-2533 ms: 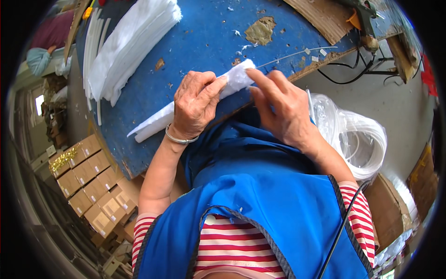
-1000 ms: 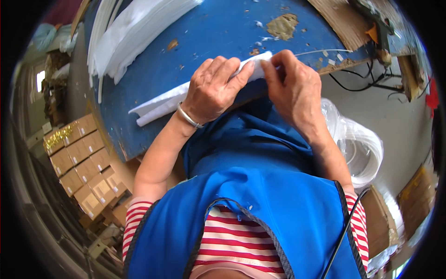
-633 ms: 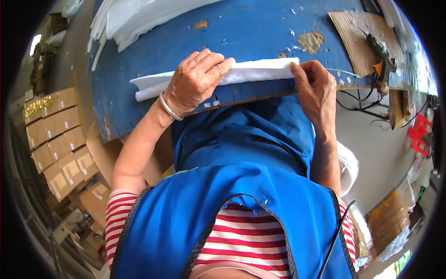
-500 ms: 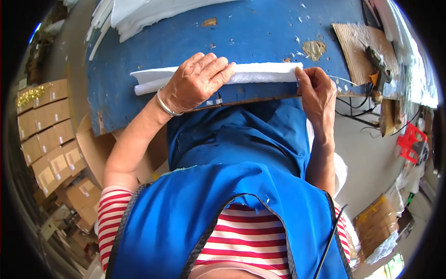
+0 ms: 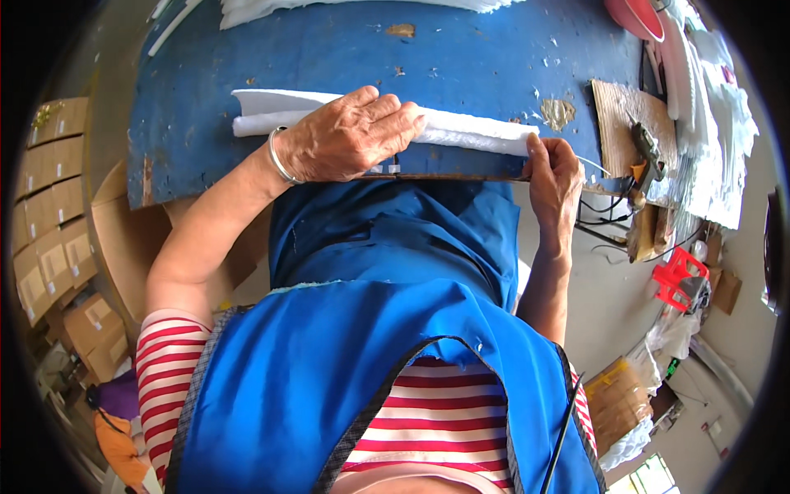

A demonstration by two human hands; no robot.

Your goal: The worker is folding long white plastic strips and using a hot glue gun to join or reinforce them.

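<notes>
A worn blue table with chipped paint fills the upper view, cardboard boxes stacked on the floor to its left. Along its near edge lies a long white foam roll. The left hand presses flat on the roll's middle, fingers stretched out together. The right hand pinches the roll's right end between thumb and fingertips. A glue gun rests on cardboard nearby.

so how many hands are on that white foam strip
2. The left hand lies flat on the middle of the white foam strip; the right hand pinches its right end at the table edge.
</notes>
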